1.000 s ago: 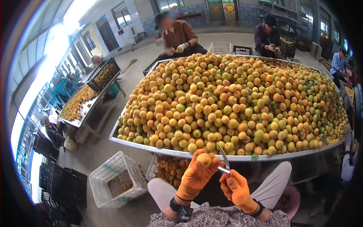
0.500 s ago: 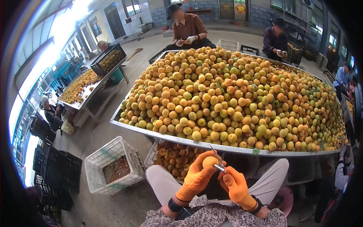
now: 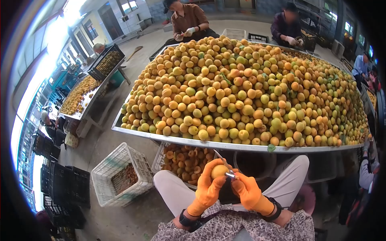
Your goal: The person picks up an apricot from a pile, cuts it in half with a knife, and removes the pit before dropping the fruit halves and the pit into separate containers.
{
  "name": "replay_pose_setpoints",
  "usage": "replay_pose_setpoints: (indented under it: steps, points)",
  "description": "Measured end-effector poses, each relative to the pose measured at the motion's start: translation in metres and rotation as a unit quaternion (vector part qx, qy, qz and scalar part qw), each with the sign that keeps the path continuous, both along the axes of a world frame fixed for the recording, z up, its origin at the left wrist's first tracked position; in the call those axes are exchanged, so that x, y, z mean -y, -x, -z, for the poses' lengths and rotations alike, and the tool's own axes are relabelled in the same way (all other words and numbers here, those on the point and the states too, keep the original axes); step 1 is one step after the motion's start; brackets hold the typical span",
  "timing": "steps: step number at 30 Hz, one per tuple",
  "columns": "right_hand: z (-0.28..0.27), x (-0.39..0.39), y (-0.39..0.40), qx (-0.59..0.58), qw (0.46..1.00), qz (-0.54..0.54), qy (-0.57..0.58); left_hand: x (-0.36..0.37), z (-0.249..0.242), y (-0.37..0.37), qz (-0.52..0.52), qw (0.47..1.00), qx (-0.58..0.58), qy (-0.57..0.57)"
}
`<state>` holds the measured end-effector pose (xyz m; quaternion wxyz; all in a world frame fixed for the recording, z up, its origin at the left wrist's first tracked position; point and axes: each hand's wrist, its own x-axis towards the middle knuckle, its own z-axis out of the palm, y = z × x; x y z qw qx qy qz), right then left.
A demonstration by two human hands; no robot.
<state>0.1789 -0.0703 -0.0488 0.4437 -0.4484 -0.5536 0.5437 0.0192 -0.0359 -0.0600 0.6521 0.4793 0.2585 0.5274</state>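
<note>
My left hand, in an orange glove, is closed around a yellow-orange fruit above my lap. In my right hand, also gloved in orange, is a small metal tool, its tip against the fruit's right side. A thin blade-like piece slants up beyond the fruit; whether it belongs to the tool is hard to tell. Just beyond my hands, a large heap of similar fruit lies on a metal-edged table. Below its edge, a crate of opened fruit stands near my left knee.
A white crate with dark bits inside stands on the floor at left, beside stacked black crates. Two people sit across the table. Another fruit table stands at far left, with more people at both sides.
The view has shifted, so the table and heap sit slightly higher and further left. Both hands stay at the fruit, and the tool is still against it.
</note>
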Motion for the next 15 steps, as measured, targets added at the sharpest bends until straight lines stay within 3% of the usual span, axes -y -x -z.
replay_pose_setpoints:
  steps: [2,7,9,10,11,13,15]
  points:
    - [0.001,-0.001,0.000,-0.014,0.999,0.016,-0.031,-0.002,-0.002,-0.002,-0.008,0.997,-0.073,-0.033]
    - [0.016,-0.007,-0.008,-0.106,0.993,0.013,0.046,-0.016,0.011,-0.006,-0.013,0.984,-0.165,-0.069]
    - [0.021,-0.010,-0.023,-0.263,0.923,-0.085,0.269,-0.023,0.007,-0.003,0.006,0.968,-0.229,-0.106]
    - [0.017,-0.008,-0.029,-0.266,0.924,-0.082,0.263,-0.028,0.001,-0.001,0.037,0.968,-0.228,-0.093]
    - [0.008,-0.004,-0.035,-0.319,0.889,-0.127,0.303,-0.032,-0.001,-0.002,0.040,0.967,-0.229,-0.102]
    - [-0.014,-0.001,-0.048,-0.408,0.800,-0.222,0.380,-0.041,-0.006,-0.002,0.052,0.987,-0.131,-0.075]
    - [-0.002,0.016,-0.068,-0.456,0.773,-0.266,0.352,-0.051,0.000,0.001,0.057,0.995,-0.048,-0.067]
